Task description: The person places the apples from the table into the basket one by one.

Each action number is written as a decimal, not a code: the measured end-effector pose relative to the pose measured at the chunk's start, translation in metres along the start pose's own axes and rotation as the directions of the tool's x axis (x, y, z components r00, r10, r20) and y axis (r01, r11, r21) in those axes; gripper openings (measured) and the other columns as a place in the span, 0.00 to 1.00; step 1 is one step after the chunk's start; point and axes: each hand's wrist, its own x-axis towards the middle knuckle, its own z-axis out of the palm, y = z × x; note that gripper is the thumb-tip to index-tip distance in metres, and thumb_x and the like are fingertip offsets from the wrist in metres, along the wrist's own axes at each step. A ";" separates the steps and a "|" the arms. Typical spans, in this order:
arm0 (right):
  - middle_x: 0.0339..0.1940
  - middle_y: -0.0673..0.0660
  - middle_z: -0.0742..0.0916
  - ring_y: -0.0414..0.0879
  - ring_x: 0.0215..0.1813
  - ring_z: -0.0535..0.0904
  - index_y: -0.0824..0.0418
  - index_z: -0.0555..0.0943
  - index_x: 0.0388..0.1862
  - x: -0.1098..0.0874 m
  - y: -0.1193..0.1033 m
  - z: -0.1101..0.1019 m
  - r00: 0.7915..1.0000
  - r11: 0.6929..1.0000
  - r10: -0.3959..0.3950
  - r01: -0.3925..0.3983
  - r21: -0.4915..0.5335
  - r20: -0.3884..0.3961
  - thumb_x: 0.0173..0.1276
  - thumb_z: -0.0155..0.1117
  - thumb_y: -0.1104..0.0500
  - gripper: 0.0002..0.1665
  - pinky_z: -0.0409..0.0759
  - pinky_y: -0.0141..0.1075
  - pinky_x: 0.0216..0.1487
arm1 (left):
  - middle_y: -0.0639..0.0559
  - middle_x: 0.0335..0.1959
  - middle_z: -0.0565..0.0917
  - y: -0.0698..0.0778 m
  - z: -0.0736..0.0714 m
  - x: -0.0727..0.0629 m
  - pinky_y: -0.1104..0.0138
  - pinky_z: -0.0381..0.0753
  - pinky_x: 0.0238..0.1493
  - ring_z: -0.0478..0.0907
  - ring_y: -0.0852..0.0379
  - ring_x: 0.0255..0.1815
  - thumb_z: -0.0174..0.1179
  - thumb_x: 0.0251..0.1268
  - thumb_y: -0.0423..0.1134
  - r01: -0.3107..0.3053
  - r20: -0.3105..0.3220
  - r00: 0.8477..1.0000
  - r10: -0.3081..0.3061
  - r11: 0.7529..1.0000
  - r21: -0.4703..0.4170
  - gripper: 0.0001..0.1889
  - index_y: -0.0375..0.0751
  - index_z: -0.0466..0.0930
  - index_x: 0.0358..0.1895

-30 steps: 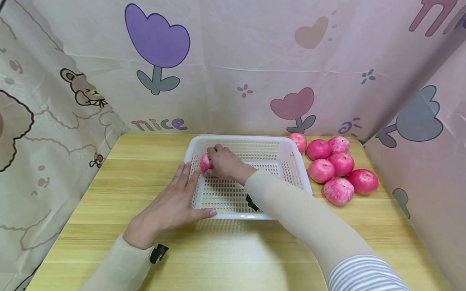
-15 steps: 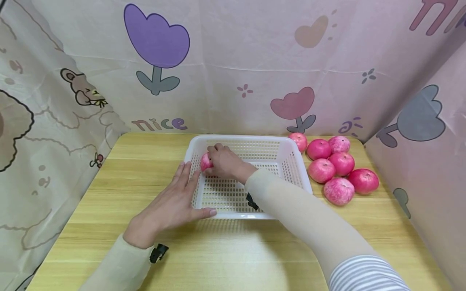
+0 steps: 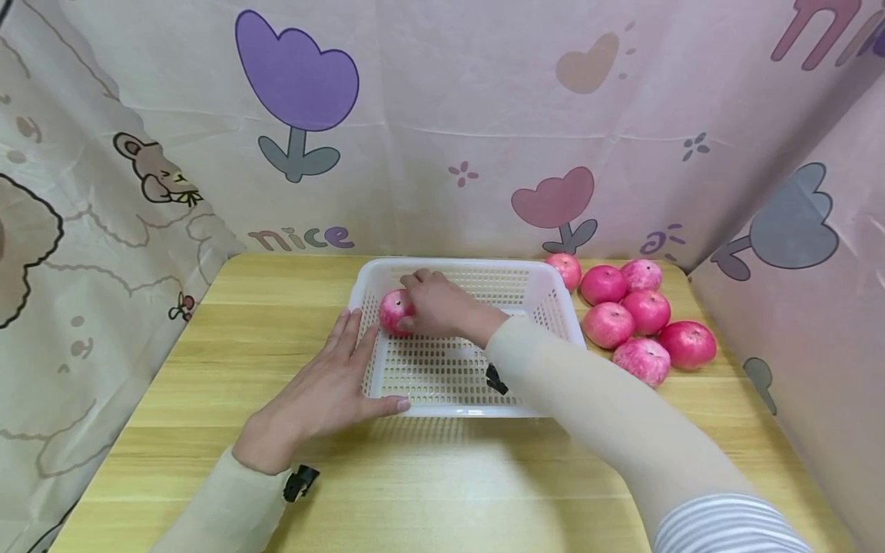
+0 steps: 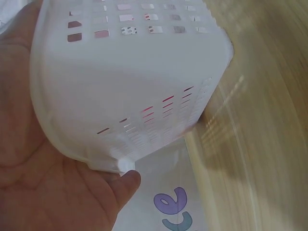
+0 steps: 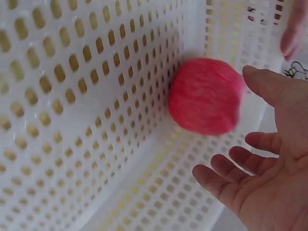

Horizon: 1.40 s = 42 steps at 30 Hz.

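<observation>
A white plastic basket (image 3: 477,411) with slotted walls stands on the wooden table. Inside it, at the left end, sits a pink-red apple (image 3: 394,313). My right hand (image 3: 442,307) is in the basket just right of the apple. In the right wrist view, the thumb is close to the apple (image 5: 206,96), and the loosely bent fingers (image 5: 226,178) are clear of it. My left hand (image 3: 328,384) rests along the basket's left end, its fingers straight on the rim and the thumb at the near corner. The left wrist view shows the palm against the basket (image 4: 120,77).
Several more apples (image 3: 646,311) lie in a group on the table, right of the basket. One apple (image 3: 564,271) is close to the basket's far right corner. A printed curtain (image 3: 429,115) surrounds the wooden table (image 3: 228,338) at the back and sides.
My right hand has let go of the apple and shifted slightly right, so more of the apple shows. The left hand and the basket have stayed in place.
</observation>
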 end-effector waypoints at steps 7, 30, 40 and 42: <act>0.78 0.65 0.74 0.61 0.78 0.70 0.64 0.66 0.81 -0.028 0.011 -0.025 1.000 1.000 -0.009 0.009 0.021 -0.019 0.72 0.72 0.42 0.49 0.69 0.50 0.80 | 0.34 0.88 0.34 0.000 0.001 0.001 0.35 0.57 0.79 0.29 0.36 0.89 0.52 0.51 0.90 0.007 0.003 1.000 -0.007 1.000 -0.020 0.72 0.37 0.44 0.86; 0.78 0.65 0.73 0.63 0.79 0.66 0.64 0.67 0.80 -0.140 0.067 -0.056 0.963 0.992 0.115 -0.098 0.082 -0.242 0.69 0.75 0.45 0.48 0.69 0.61 0.77 | 0.36 0.88 0.33 -0.001 0.001 -0.001 0.37 0.56 0.81 0.27 0.38 0.89 0.52 0.50 0.90 0.015 0.011 1.000 -0.014 0.999 -0.032 0.73 0.37 0.42 0.87; 0.80 0.68 0.69 0.70 0.80 0.60 0.64 0.63 0.82 -0.194 0.098 -0.050 0.907 0.950 0.304 -0.265 0.167 -0.290 0.70 0.74 0.47 0.50 0.61 0.71 0.77 | 0.35 0.88 0.33 -0.001 0.001 0.000 0.37 0.56 0.81 0.27 0.38 0.89 0.53 0.49 0.90 0.016 0.011 1.000 -0.016 0.999 -0.028 0.74 0.37 0.42 0.87; 0.79 0.69 0.69 0.71 0.80 0.60 0.65 0.64 0.81 -0.202 0.104 -0.046 0.896 0.944 0.325 -0.286 0.165 -0.301 0.70 0.75 0.47 0.49 0.61 0.73 0.75 | 0.35 0.88 0.33 -0.001 0.002 0.001 0.37 0.56 0.81 0.27 0.38 0.89 0.53 0.49 0.90 0.015 0.010 1.000 -0.015 1.000 -0.027 0.74 0.37 0.42 0.87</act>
